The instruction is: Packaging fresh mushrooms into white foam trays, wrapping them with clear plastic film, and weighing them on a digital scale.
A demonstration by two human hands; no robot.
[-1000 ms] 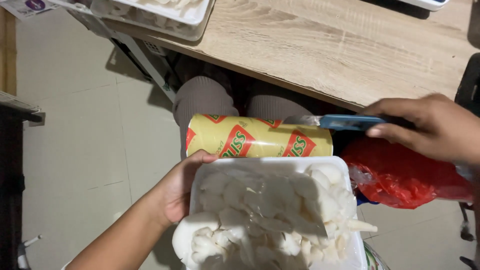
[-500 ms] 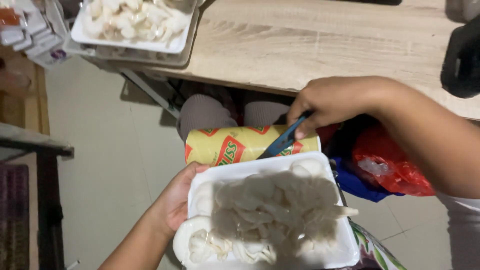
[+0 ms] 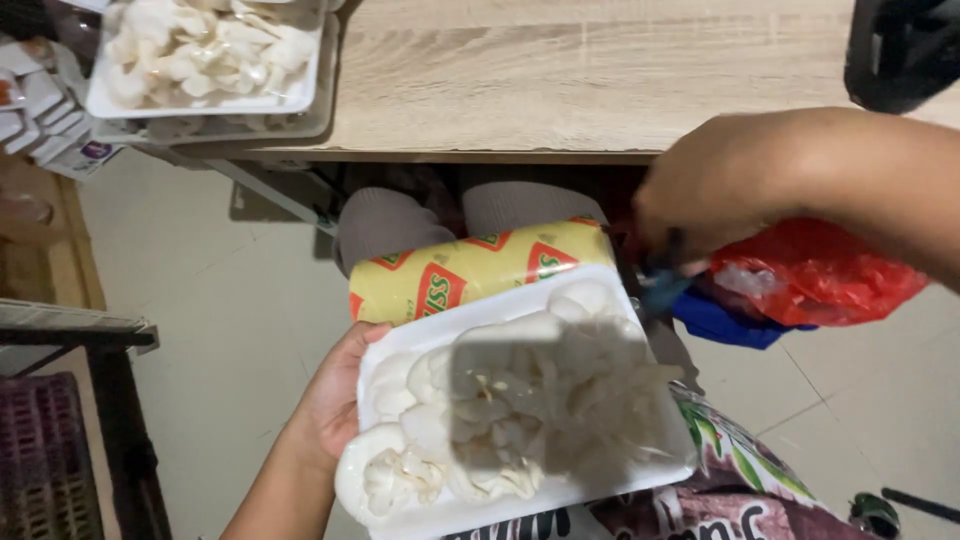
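A white foam tray [image 3: 420,510] heaped with pale mushrooms [image 3: 520,410] sits low over the lap, the left hand [image 3: 335,400] gripping its left edge. Just behind it lies a yellow film roll [image 3: 470,272]. The right hand [image 3: 715,190], fingers clenched around a blue-handled tool [image 3: 662,285], hovers by the tray's far right corner, beside a red bag [image 3: 820,275] below the wooden bench [image 3: 590,75].

A wooden table [image 3: 560,70] fills the top, with 1 white tray of mushrooms [image 3: 200,55] on its left end and a black object [image 3: 900,50] at its right corner. Below it, a red bag [image 3: 830,275] lies on a blue one [image 3: 730,320], and a printed sack [image 3: 740,490] sits at the bottom. A purple crate [image 3: 40,460] stands on the left under a dark frame [image 3: 110,400].
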